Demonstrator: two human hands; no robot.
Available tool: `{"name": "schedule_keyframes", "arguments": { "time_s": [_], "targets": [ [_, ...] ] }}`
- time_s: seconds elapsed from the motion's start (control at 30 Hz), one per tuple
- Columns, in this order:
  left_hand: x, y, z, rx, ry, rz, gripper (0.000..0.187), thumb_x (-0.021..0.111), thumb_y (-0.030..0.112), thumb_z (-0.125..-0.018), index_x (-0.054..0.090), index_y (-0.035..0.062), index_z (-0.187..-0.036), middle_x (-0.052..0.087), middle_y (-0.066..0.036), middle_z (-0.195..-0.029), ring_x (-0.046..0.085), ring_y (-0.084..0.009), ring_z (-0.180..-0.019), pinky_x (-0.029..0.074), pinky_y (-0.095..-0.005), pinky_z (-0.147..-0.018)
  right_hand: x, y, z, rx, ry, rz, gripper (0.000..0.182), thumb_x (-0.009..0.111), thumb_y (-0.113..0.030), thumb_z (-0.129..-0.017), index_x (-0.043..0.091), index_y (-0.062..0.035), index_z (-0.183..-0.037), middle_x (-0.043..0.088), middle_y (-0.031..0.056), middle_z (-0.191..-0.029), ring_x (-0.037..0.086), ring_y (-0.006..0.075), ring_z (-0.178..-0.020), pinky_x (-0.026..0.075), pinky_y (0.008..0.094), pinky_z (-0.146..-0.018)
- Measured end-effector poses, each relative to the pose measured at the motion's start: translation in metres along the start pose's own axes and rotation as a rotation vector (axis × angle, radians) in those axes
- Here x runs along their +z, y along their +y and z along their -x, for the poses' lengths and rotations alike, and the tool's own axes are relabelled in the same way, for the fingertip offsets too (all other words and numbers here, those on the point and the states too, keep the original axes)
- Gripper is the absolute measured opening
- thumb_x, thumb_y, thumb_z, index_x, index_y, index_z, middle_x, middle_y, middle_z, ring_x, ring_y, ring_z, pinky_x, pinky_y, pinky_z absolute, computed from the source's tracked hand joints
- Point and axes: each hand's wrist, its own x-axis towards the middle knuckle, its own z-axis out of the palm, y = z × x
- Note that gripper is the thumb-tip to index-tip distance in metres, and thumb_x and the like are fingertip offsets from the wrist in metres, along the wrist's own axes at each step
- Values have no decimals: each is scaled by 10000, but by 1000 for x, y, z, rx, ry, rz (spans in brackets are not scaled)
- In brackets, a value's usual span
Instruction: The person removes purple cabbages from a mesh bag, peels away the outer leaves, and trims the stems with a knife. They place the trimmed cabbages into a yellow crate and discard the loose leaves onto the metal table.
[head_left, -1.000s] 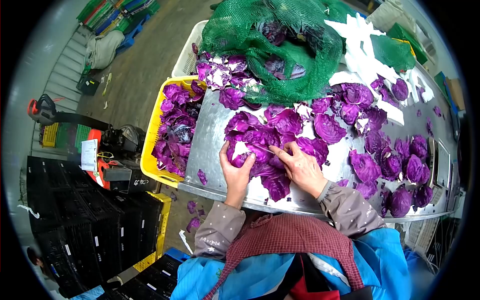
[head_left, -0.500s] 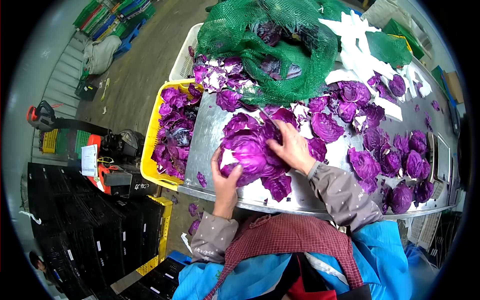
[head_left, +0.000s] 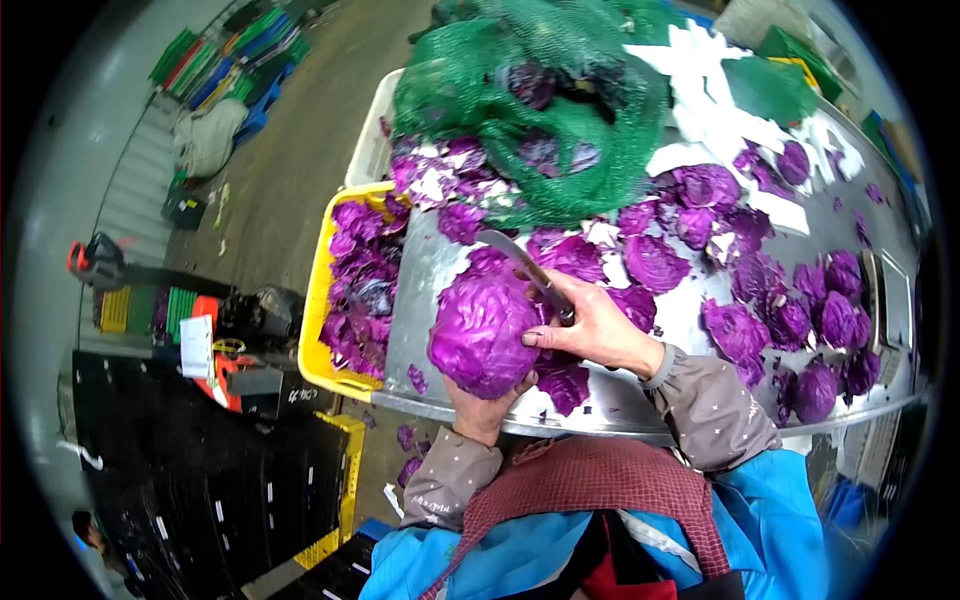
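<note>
A round red cabbage (head_left: 480, 330) sits in my left hand (head_left: 482, 408), which cups it from below near the table's front edge. My right hand (head_left: 600, 325) grips a knife (head_left: 528, 270) by its dark handle, the curved blade pointing up and left over the cabbage. The right thumb touches or nearly touches the cabbage's side. Loose purple leaves (head_left: 562, 380) lie under and beside my right hand on the metal table (head_left: 415, 290). Most of my left fingers are hidden beneath the cabbage.
A yellow crate (head_left: 318, 330) full of purple leaves stands at the table's left edge. Green netting (head_left: 460, 90) with cabbages lies at the back. Several small cabbages (head_left: 815, 390) rest at the right beside a scale (head_left: 893, 300). White foam-like pieces (head_left: 700, 90) lie behind.
My left hand has moved from the cabbage's left side to underneath it. The cabbage has turned, showing a smooth round face. The knife now shows clearly in my right hand.
</note>
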Motion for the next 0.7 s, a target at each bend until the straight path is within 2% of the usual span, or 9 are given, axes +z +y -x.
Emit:
{"name": "schedule_keyframes", "arguments": {
  "time_s": [0.03, 0.1, 0.17, 0.3, 0.43, 0.53, 0.57, 0.63, 0.7],
  "targets": [
    [-1, -2, -2, 10, 5, -78, 942, 879, 121, -583, 328, 29, -1342, 444, -166, -1306, 537, -300, -1113, 461, -479, -957, -4, 9, 4, -32, 13, 49, 654, 751, -305, -762, 479, -22, -1285, 537, 171, -1228, 516, 270, -1144, 415, 401, -973],
    [0, -8, -5, 144, -109, -292, 890, 826, 365, -658, 352, 59, -1347, 439, -195, -1312, 535, -334, -1115, 435, -506, -978, -13, 14, 14, 69, -51, -194, 574, 749, -179, -768, 498, -60, -1271, 550, 82, -1173, 569, 146, -887, 480, 300, -778],
    [6, -7, -12, 163, -151, -301, 873, 805, 379, -676, 352, 61, -1351, 439, -193, -1314, 528, -337, -1125, 432, -510, -980, -13, 29, 24, -75, 44, -91, 465, 722, -66, -763, 535, -68, -1188, 579, 52, -1066, 571, 115, -855, 490, 288, -759],
    [26, 6, -19, 13, -241, -133, 840, 763, 407, -711, 351, 66, -1358, 438, -188, -1319, 515, -343, -1144, 425, -519, -984, -12, 53, 42, -277, 277, 47, 285, 718, -122, -745, 585, 19, -954, 575, 116, -880, 587, 217, -762, 475, 332, -663],
    [43, 33, -22, -262, -379, 250, 809, 722, 435, -747, 349, 70, -1365, 438, -184, -1324, 501, -349, -1164, 419, -528, -988, -35, 68, 66, 8, 438, 451, 245, 665, -136, -772, 570, 3, -950, 564, 151, -893, 590, 276, -869, 467, 364, -702],
    [58, 40, -35, -503, -469, 604, 788, 690, 456, -773, 348, 74, -1371, 438, -180, -1328, 491, -353, -1178, 414, -534, -991, -48, 40, 93, -75, 370, -38, 496, 648, -261, -851, 493, -47, -1271, 579, 107, -1155, 596, 179, -877, 495, 313, -708],
    [64, 40, -38, -584, -476, 703, 781, 680, 463, -782, 348, 75, -1373, 438, -179, -1329, 488, -355, -1183, 412, -536, -992, -54, 26, 110, 171, 268, -442, 608, 621, -287, -872, 370, -77, -1384, 555, 97, -1215, 609, 128, -808, 499, 265, -643],
    [82, 36, -42, -765, -427, 757, 849, 603, 584, -766, 283, 152, -1423, 280, -182, -1437, 315, -375, -1316, 316, -582, -1049, -59, 47, 135, 253, 303, -610, 701, 584, -447, -879, 270, -159, -1436, 564, 128, -1132, 599, 103, -667, 510, 265, -634],
    [135, 54, -44, -634, -853, 593, 951, 656, 599, -722, 227, 160, -1448, 268, -159, -1449, 303, -343, -1326, 327, -538, -1058, -62, 87, 162, 240, 329, -1069, 953, 586, -675, -754, 164, -198, -1463, 380, 191, -1375, 530, 276, -1117, 513, 433, -861]
  ]
}}
